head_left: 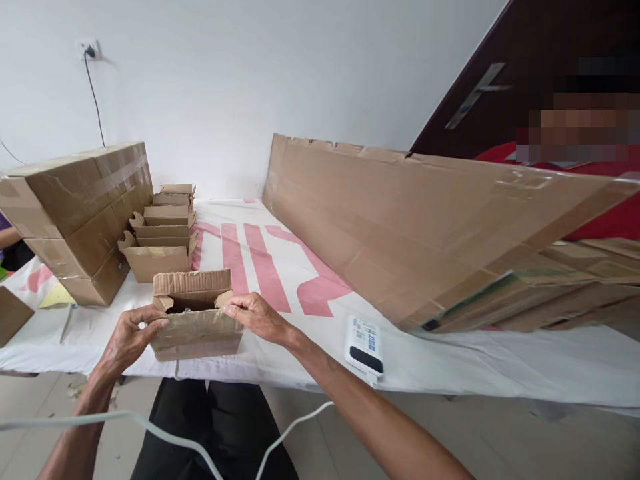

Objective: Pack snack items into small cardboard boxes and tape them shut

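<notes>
A small cardboard box (197,337) sits near the table's front edge with its top open and its back flap standing up. My left hand (131,333) pinches the box's near left top corner between thumb and fingers. At the right top corner, my right hand (257,317) grips the edge by a small side flap. The inside of the box is dark, and its contents cannot be made out. Just behind it stands a row of similar open cardboard boxes (159,262), their flaps raised.
Stacked taped cartons (75,200) stand at the left. A large cardboard sheet (400,227) leans across the right side, with flattened cardboard (575,293) beyond. A white device (364,343) with a cable lies on the white and pink cloth (270,267). A person in red (605,207) is at far right.
</notes>
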Available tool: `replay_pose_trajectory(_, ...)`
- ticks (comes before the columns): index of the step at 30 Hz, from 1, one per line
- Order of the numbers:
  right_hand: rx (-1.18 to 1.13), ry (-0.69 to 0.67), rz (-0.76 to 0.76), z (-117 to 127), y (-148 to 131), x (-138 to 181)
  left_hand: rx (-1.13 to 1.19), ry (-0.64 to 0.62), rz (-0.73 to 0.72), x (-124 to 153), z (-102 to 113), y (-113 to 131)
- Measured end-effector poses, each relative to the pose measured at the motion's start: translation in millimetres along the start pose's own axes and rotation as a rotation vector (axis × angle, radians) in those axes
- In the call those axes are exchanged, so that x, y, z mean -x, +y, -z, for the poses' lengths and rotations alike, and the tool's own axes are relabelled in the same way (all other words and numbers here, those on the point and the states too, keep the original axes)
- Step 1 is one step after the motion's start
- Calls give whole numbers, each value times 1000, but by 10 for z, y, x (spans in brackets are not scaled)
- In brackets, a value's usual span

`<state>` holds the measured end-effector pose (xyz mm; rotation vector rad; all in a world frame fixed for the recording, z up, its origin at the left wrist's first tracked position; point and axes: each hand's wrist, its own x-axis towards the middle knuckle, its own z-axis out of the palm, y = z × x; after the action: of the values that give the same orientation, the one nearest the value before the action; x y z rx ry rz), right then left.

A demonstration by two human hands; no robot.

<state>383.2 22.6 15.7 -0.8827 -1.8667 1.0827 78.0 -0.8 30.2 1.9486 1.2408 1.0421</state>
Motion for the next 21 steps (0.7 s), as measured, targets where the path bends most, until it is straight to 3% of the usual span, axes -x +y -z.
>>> replay_pose_trajectory(8, -12, 60, -29, -60, 95, -41, -77, -4, -2, -1, 39, -9)
replay_pose_trajectory(16, -15, 39, -40, -58, 93, -33, -320, -204, -246, -212, -94, 206)
replay_pose_trajectory(21, -4, 32, -29, -42, 108, -23, -314, -232, -178, -286, -121, 263)
